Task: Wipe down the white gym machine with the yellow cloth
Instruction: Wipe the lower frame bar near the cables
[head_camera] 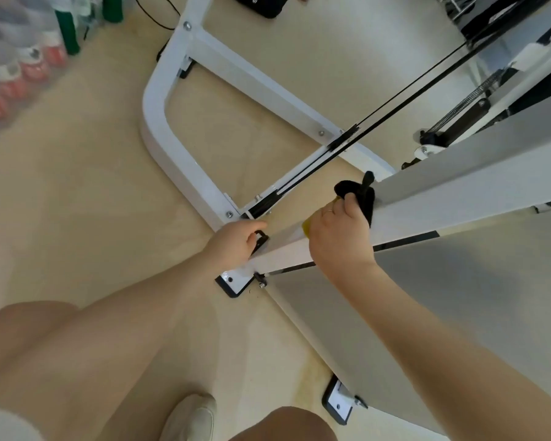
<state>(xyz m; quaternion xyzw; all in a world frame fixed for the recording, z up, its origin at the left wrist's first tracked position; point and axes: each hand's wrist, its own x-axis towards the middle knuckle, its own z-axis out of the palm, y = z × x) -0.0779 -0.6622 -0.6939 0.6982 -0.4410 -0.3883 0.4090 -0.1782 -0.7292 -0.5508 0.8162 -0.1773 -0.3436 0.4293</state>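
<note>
While black cables [404,90] cross above the white gym machine [178,148], our right hand [341,237] clutches the yellow cloth [307,225] against its upright beside a black knob [363,195]; our left hand [236,240] curls around the base bracket [261,240]. Blurred red-labelled bottles [23,71] stand left, unreadable.

Blurred red-and-white bottles [29,70] far left; black bag [261,4] top

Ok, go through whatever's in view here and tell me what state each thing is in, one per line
Right hand: curled round the yellow cloth, against the upright.
Yellow cloth: bunched, mostly hidden under the hand.
Left hand: fingers curled on a black bracket near the base.
White gym machine: standing on the floor.
Black cables: stretched taut.
Black strap: hanging on the upright.
</note>
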